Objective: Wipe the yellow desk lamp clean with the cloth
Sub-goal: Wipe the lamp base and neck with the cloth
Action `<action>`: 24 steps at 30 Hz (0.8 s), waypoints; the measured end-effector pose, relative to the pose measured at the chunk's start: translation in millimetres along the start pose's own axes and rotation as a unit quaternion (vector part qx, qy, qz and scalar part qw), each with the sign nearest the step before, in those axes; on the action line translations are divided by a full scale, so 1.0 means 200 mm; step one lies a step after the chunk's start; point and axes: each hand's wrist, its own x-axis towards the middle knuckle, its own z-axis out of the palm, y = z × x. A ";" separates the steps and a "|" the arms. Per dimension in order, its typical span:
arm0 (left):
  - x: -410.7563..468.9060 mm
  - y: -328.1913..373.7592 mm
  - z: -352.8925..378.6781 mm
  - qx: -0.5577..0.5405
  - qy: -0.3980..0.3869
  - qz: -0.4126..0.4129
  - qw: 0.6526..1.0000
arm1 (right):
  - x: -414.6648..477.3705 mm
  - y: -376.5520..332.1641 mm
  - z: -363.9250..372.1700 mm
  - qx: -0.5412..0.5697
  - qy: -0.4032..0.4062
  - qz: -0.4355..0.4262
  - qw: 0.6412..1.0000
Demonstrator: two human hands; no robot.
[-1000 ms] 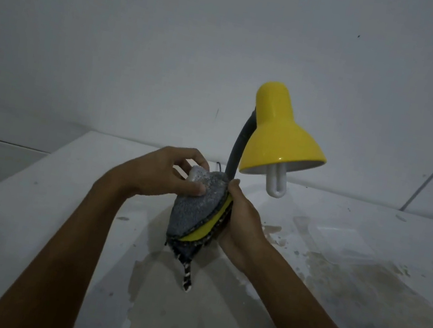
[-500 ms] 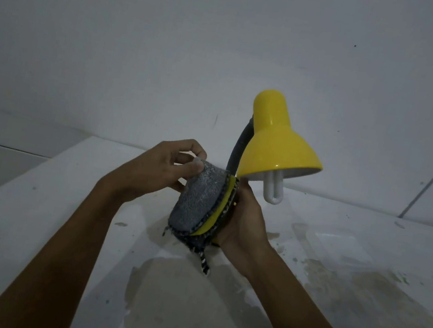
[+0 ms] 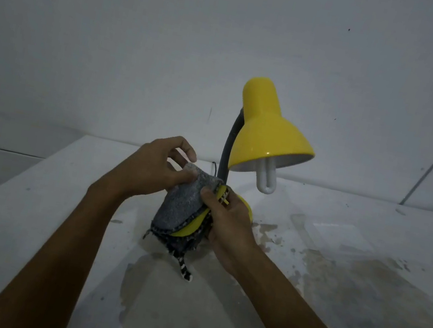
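The yellow desk lamp (image 3: 267,132) is tilted above the white table, its shade up at centre right with a white bulb (image 3: 266,177) hanging out and a grey bendy neck behind. A grey cloth (image 3: 181,207) with a patterned underside wraps the lamp's round yellow base (image 3: 191,224). My left hand (image 3: 154,167) pinches the cloth's top corner. My right hand (image 3: 228,223) grips the base from the right, thumb on the cloth's edge. Most of the base is hidden by cloth and fingers.
The white table (image 3: 12,214) has stained, worn patches at the centre and right. A clear plastic lid or tray (image 3: 341,238) lies flat at the right behind my right arm. A plain wall stands close behind the table.
The lamp base has sunk a little toward the table and the shade has tipped more upright. My left fingers have shifted from pressing the cloth to pinching its top corner.
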 end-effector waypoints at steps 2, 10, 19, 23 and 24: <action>0.00 0.02 0.01 0.074 0.029 0.003 0.997 | 0.00 0.02 0.01 -0.011 0.035 0.001 0.999; -0.01 0.12 0.06 0.147 -0.153 -0.117 0.970 | -0.02 0.00 0.04 0.103 0.085 0.057 0.989; -0.02 -0.03 0.03 -0.017 -0.088 -0.102 0.991 | -0.05 -0.08 0.09 0.068 -0.003 0.057 0.996; 0.01 -0.10 0.00 -0.088 0.058 -0.153 0.983 | -0.01 -0.10 0.00 -0.054 0.079 0.006 0.995; 0.03 -0.11 0.01 -0.080 0.108 -0.151 0.979 | 0.01 -0.10 -0.04 -0.096 0.108 -0.013 0.989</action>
